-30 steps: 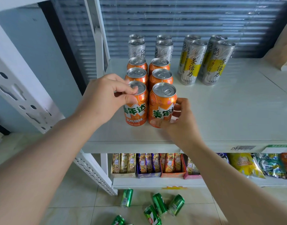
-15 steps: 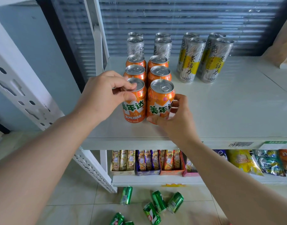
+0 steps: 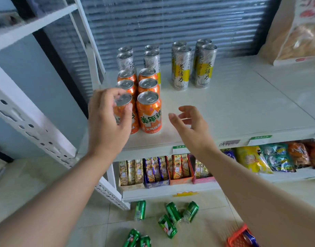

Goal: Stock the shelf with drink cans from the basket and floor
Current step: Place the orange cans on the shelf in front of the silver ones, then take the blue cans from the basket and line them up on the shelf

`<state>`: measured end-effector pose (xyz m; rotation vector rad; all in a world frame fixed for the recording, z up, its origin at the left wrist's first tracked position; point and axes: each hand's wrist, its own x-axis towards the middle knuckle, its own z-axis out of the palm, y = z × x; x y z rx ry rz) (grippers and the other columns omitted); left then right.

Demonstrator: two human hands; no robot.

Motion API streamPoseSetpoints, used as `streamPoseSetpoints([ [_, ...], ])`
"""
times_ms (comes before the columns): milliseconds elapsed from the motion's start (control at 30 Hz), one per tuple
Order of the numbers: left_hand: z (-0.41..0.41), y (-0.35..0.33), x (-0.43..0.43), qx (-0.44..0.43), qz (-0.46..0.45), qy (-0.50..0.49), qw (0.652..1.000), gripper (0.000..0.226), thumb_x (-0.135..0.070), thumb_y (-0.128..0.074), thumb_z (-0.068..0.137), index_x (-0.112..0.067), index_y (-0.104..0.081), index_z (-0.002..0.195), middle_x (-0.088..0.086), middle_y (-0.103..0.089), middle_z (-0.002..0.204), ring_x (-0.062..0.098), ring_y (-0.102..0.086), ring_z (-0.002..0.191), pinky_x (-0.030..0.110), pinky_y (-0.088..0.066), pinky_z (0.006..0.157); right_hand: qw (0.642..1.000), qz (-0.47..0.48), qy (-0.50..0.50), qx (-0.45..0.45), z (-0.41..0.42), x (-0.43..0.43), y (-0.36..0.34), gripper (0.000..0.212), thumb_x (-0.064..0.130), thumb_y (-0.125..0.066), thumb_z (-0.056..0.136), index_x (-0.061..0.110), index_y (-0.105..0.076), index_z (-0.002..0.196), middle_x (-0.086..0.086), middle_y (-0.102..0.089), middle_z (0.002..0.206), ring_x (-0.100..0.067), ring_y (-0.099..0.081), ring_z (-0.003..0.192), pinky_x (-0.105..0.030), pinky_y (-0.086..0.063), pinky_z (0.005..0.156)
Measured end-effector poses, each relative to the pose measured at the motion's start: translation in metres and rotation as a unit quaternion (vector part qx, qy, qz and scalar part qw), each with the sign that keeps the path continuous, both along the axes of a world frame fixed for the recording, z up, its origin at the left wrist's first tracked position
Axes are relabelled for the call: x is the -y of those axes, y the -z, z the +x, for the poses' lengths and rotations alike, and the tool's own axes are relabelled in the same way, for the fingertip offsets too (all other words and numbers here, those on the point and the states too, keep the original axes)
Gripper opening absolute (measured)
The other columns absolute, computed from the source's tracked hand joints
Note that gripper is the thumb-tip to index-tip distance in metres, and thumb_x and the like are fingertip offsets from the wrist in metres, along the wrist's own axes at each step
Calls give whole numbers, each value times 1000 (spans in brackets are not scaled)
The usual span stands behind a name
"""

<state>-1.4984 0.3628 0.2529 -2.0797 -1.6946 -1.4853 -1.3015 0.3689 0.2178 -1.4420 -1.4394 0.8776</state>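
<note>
Evidently the orange cans [image 3: 147, 86] are stood in two files on the shelf [image 3: 242, 113], the front pair being between the hands. The left can [image 3: 123, 100] is half covered by the left hand [image 3: 108, 122], whose fingers are curved over its lid with the thumb laid before its wall; whether it is gripped or merely touched cannot be told through the blur. The right can [image 3: 150, 114] is just left of the right hand [image 3: 190, 123], which is held spread and apart from it, grasping nothing. Such cans may be judged full, hence fairly heavy, stiff while sealed, smooth-sided and easily dented or toppled; they are best taken round the middle of the wall, or by the rim from above. Below both hands, green cans [image 3: 172, 213] lie on the floor [image 3: 99, 220], and a red basket [image 3: 239, 237] is seen beneath the right forearm. Beyond the fingertips, silver cans [image 3: 181, 68] are ranked.
</note>
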Motion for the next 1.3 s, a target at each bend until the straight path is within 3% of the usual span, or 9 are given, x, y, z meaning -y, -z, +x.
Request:
streamPoseSetpoints([
  [100,53,11,19,82,-61,44,994,15,-21,-58,90,-14,-58,104,3,-57,94,13,-54,75,19,-46,66,997,-6,49,-51,28,17,-3,31,44,-52,97,18,-60,111,7,-65,93,-8,-61,87,-27,-48,76],
  [233,134,32,41,149,-148,80,975,9,-21,-57,93,-21,-57,102,-15,-57,86,-2,-53,74,8,-41,64,985,-2,148,-90,83,47,4,24,40,-47,100,20,-60,98,2,-67,83,-18,-64,81,-34,-50,69],
  [400,230,76,71,180,-241,142,943,6,-22,-55,94,-24,-56,100,-14,-58,85,-6,-54,73,6,-41,63,950,2,282,-131,168,106,40,29,36,-47,100,16,-58,81,2,-54,67,-15,-49,63,-37,-44,63],
  [500,286,116,95,172,-287,197,921,5,-21,-56,94,-20,-58,98,-11,-58,80,-1,-54,69,19,-46,68,920,-25,360,-155,214,152,80,35,43,-47,95,12,-60,85,-12,-61,75,-32,-57,75,-46,-48,70],
  [567,324,149,115,155,-333,223,903,7,-23,-56,93,-19,-60,97,-10,-59,80,3,-54,68,26,-48,69,892,-47,420,-159,245,188,114,33,43,-48,91,14,-63,86,-5,-65,75,-27,-62,77,-45,-49,74],
  [833,411,281,185,5,-467,260,845,2,-22,-59,91,-23,-58,91,-11,-59,81,-4,-52,69,19,-37,64,799,-181,552,-153,321,312,261,27,34,-49,100,20,-62,81,1,-65,76,-18,-60,76,-37,-45,72],
  [1033,445,369,194,-62,-581,262,768,3,-29,-55,93,-26,-55,93,-14,-57,82,8,-54,75,28,-44,71,764,-267,566,-155,354,335,337,31,36,-47,100,15,-60,83,2,-62,74,-14,-54,68,-30,-39,60],
  [1167,475,423,178,-32,-645,236,726,5,-32,-57,92,-27,-56,91,-6,-62,87,18,-60,82,40,-53,77,759,-328,539,-164,378,323,375,32,44,-47,99,16,-61,102,5,-65,91,-9,-57,79,-24,-38,61],
  [1300,504,467,154,-40,-679,229,696,16,-33,-57,92,-20,-58,100,2,-65,94,17,-59,80,38,-52,79,749,-393,510,-155,399,303,419,39,48,-49,96,14,-62,109,1,-69,103,-14,-63,92,-27,-44,70],
])
